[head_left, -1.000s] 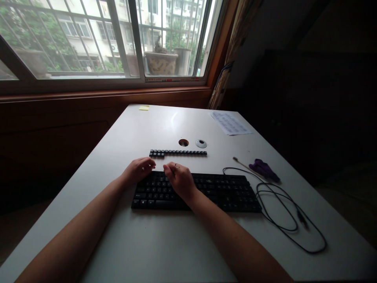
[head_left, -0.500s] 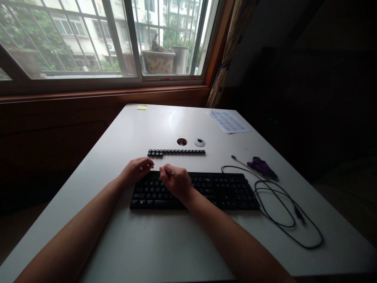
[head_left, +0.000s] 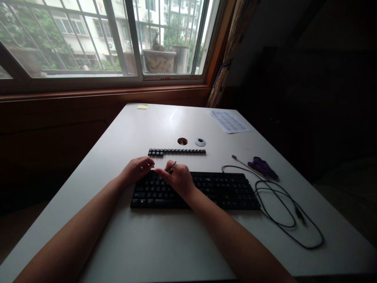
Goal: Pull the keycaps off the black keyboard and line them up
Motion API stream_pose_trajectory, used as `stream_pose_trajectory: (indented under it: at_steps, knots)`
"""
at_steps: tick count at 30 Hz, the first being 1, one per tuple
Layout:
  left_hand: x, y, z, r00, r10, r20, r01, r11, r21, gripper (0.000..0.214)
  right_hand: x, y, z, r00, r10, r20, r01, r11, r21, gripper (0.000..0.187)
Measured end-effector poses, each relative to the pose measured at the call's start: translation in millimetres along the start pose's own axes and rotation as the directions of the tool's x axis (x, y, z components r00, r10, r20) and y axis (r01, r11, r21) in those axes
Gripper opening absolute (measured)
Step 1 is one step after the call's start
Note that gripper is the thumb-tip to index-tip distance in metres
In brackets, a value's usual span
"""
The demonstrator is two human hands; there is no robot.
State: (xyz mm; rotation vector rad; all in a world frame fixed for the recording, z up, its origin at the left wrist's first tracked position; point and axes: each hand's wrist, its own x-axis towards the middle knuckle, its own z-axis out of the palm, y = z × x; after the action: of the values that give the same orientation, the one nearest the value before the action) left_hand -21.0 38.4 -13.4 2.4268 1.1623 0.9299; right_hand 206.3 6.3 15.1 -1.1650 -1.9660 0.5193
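Observation:
A black keyboard (head_left: 218, 190) lies on the white desk (head_left: 165, 239) in front of me. Both hands rest over its upper left keys. My left hand (head_left: 136, 169) curls its fingers down onto the keyboard's top left edge. My right hand (head_left: 176, 177) is closed around a small thin metal tool (head_left: 172, 166) that pokes up between its fingers, its fingertips almost meeting the left hand's. Just beyond the keyboard, a row of removed black keycaps (head_left: 176, 151) lies in a line.
The keyboard's black cable (head_left: 282, 212) loops over the right side of the desk. A purple object (head_left: 262, 167) with a thin stick lies right of the keycaps. A cable hole (head_left: 182, 141), its white cover (head_left: 200, 142), a paper sheet (head_left: 229, 121) and a yellow note (head_left: 142, 106) lie farther back.
My right hand has shifted slightly left toward the left hand, and the thin tool now sticks up more visibly between its fingers. The left hand has barely moved.

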Motion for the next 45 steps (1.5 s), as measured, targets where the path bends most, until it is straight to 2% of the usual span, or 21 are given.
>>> stream_pose_trajectory:
  at_steps: [6, 10, 19, 28, 33, 39, 45]
  knots:
    - [0.6, 1.3, -1.2, 1.000, -0.008, 0.012, 0.008, 1.000, -0.020, 0.008, 0.5, -0.6, 1.0, 0.999, -0.050, 0.018, 0.051, 0.996, -0.067, 0.046]
    - [1.0, 3.0, -1.7, 1.000, -0.007, 0.008, 0.007, 1.000, -0.013, 0.008, 0.9, 0.0, 0.9, 0.998, -0.059, 0.032, 0.059, 0.998, -0.025, 0.043]
    - [0.6, -0.3, -0.9, 1.000, 0.007, 0.012, -0.007, 1.000, 0.006, 0.009, 4.5, 5.9, 1.8, 1.000, 0.010, -0.023, -0.010, 1.000, 0.021, 0.036]
    - [1.2, 0.8, -0.6, 1.000, -0.014, 0.006, 0.014, 1.000, -0.006, 0.007, -3.3, -0.8, 2.8, 0.997, -0.072, 0.027, 0.073, 0.996, -0.050, 0.035]
    - [1.7, 3.9, -2.8, 1.000, -0.018, 0.012, 0.018, 1.000, -0.013, 0.008, -2.6, 1.7, 0.7, 0.996, -0.079, 0.036, 0.073, 0.986, 0.147, 0.042]
    - [1.3, 5.6, -3.6, 1.000, -0.013, 0.018, 0.013, 1.000, -0.009, 0.008, 0.5, 5.1, -2.3, 0.998, -0.037, 0.058, 0.010, 0.912, 0.409, 0.036]
    - [1.2, 2.7, -1.8, 1.000, 0.000, 0.006, 0.000, 1.000, 0.003, 0.008, -0.6, 2.9, -4.0, 0.992, -0.001, 0.129, -0.066, 0.853, 0.517, 0.034]
